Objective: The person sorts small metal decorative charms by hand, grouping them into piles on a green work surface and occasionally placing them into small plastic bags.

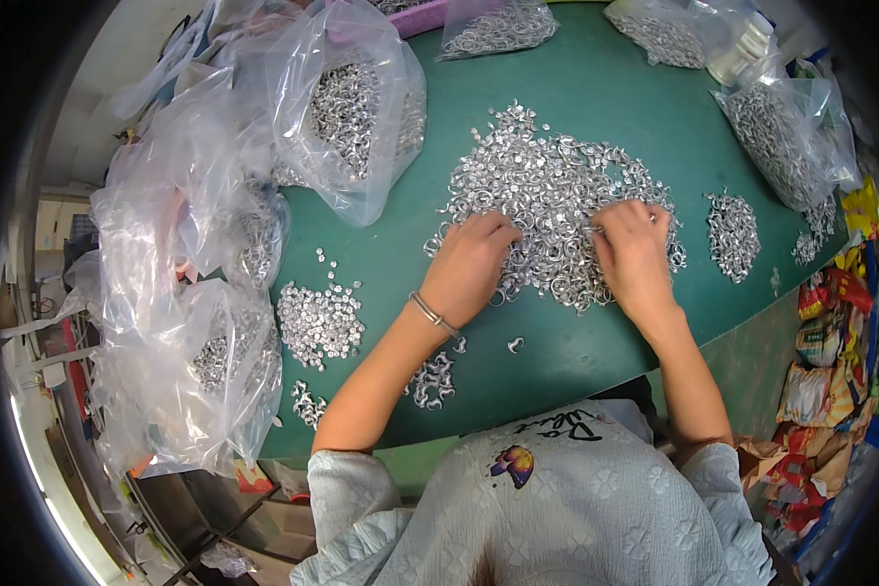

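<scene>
A wide heap of small silver metal pieces [547,181], many curved like hooks or rings, lies on the green tabletop. At the heap's left side is my left hand [471,262], its fingers curled together with the tips among the pieces. On the right side my right hand [637,252] is bent in a pinch, fingertips at the heap. Whatever either hand holds is too small or too hidden to name. Below my left hand a loose curved piece [515,345] lies apart. A small cluster of curved pieces [432,381] sits beside my left forearm.
Left of my forearm lies a pile of small round silver pieces [319,324]. Another small pile [732,234] sits to the right. Clear plastic bags of metal parts stand at the left [215,342], back left [347,117] and right [776,137]. A purple tray [410,20] is at the back.
</scene>
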Available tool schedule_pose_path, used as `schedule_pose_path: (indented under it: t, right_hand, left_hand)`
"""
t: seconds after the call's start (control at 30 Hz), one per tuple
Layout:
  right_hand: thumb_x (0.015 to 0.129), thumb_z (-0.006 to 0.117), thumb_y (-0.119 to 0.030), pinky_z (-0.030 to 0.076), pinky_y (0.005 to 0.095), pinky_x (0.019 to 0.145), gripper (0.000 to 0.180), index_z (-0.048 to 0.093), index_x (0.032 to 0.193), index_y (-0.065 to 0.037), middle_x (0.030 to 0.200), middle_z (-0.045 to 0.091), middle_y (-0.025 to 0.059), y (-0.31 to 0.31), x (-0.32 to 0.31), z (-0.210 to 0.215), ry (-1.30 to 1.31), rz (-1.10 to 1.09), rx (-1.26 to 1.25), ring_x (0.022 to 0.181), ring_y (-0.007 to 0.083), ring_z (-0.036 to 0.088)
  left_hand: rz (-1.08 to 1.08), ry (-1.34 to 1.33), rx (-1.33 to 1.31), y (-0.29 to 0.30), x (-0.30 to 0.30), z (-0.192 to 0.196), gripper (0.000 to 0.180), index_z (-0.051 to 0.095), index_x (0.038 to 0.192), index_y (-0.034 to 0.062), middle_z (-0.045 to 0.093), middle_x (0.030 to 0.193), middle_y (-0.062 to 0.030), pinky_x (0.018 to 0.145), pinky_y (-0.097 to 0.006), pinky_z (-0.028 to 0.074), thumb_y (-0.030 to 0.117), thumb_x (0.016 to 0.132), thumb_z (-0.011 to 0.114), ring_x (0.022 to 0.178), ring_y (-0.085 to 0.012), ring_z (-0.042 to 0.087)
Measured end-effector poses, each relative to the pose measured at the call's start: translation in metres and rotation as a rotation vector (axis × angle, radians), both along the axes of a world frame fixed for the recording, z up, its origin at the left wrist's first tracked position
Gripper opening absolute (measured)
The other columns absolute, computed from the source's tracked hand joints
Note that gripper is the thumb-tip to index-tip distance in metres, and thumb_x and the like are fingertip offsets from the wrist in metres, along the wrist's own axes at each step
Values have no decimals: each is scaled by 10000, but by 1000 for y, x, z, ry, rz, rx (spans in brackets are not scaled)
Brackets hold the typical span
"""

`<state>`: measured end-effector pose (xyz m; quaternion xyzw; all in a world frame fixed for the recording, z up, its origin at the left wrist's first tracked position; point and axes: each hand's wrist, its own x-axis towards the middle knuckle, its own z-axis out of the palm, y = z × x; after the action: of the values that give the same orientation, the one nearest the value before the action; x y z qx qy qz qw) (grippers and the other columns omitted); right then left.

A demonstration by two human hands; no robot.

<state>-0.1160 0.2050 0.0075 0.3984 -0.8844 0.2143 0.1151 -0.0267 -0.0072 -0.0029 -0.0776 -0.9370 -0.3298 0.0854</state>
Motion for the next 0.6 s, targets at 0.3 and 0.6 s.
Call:
schedule_pose_path:
  t: [0.3,0.6]
  right_hand:
    - [774,641,23,360,430,886,167,602,922,-43,913,617,54,12,-2,0,64,-106,-29,890,253,560]
    - [769,659,-10,380,384,754,143,632,907,-35,842,641,93,-4,65,13,-331,181,-266,809,272,558]
  left_hand:
    - [-108,34,-103,-4,-8,3,160,622,961,57,596,1015,-83,818,-388,429,9,809,623,974,-284,562]
    - [81,-110,403,-3,8,16,176,637,981,30,642,910,-124,727,-322,495,9,806,640,822,-287,625]
